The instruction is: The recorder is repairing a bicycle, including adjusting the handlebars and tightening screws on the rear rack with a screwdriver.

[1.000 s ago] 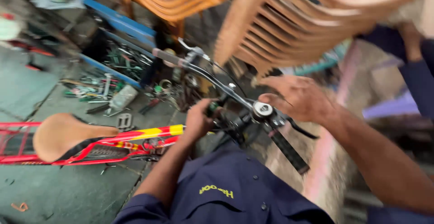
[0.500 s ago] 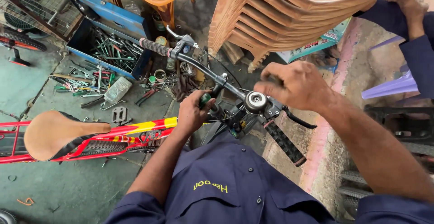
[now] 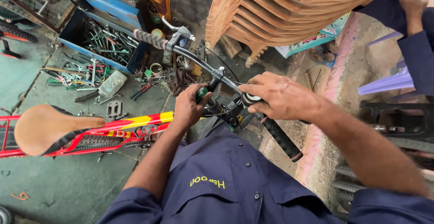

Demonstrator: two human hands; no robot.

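Black and curved, the bicycle handlebar (image 3: 199,61) runs from the upper left down to the lower right across the middle of the view, with a ribbed grip (image 3: 148,39) and a brake lever (image 3: 174,26) at its far end and a second dark grip (image 3: 282,139) at the near end. The left hand (image 3: 192,106) is closed around a green-handled tool (image 3: 201,94), probably a screwdriver, though its tip is hidden, held up against the stem just below the bar. The right hand (image 3: 280,100) is curled over the bar near its centre, fingers wrapped over a small round silver bell (image 3: 250,99) that it presses against the bar. Both forearms reach out from a dark blue work shirt (image 3: 226,183).

Below the left hand lies the bicycle's red and yellow frame (image 3: 117,127), with a tan saddle (image 3: 45,127) at the left. On the green floor beyond sits an open blue toolbox (image 3: 108,9) full of spanners, with more loose tools (image 3: 77,75) scattered just beside it. A stack of brown plastic chairs (image 3: 289,11) fills the top of the view. At the upper right, another person's hand (image 3: 407,0) and dark blue sleeve rest by the chairs, well apart from the handlebar.
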